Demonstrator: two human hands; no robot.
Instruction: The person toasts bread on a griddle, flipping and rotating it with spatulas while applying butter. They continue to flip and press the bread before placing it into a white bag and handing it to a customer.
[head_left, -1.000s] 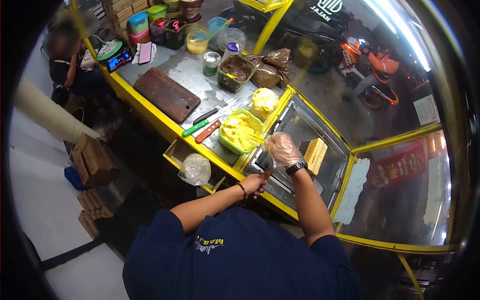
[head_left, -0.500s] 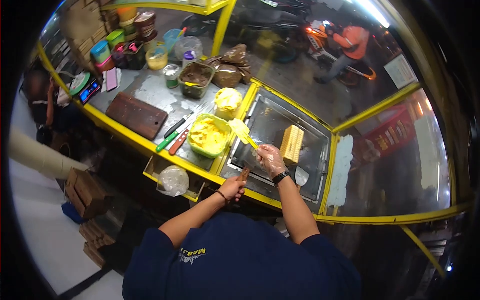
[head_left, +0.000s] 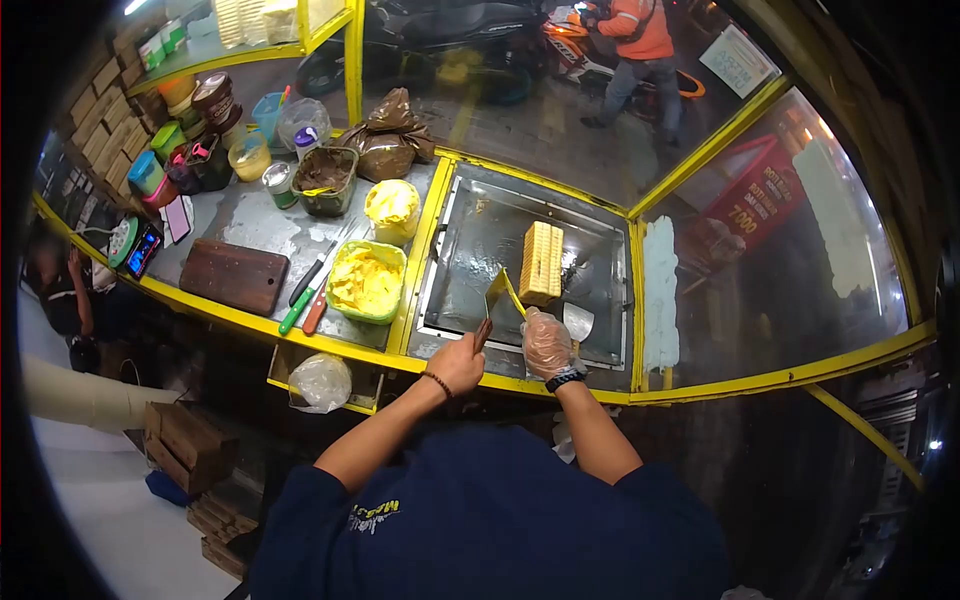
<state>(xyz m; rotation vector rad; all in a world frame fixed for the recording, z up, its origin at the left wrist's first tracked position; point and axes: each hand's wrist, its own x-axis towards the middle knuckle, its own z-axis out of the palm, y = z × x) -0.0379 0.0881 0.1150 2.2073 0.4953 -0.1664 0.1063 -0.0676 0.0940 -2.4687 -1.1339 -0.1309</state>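
My left hand (head_left: 457,364), with a beaded bracelet, is closed round the wooden handle of a metal spatula (head_left: 495,288), whose blade is raised over the griddle (head_left: 465,225). My right hand (head_left: 548,343), in a clear plastic glove, grips a yellow spreader (head_left: 514,297). Its tip overlaps the metal blade in this view. Just beyond my right hand, a block of sliced bread (head_left: 543,262) stands on the griddle. Beside that hand a second metal spatula (head_left: 578,321) lies on the hot plate. To the left sits a green tub of yellow spread (head_left: 366,284).
A second container of yellow spread (head_left: 392,208) and a tub of brown spread (head_left: 325,181) stand behind. Two knives (head_left: 303,299) lie by a wooden board (head_left: 233,276). Yellow-framed glass panels (head_left: 780,250) enclose the far and right sides. A person in orange (head_left: 640,40) is outside.
My right hand has brought the spreader from beside the green tub to the metal spatula over the griddle. My left hand has raised that spatula, so its blade now shows. The view has shifted.
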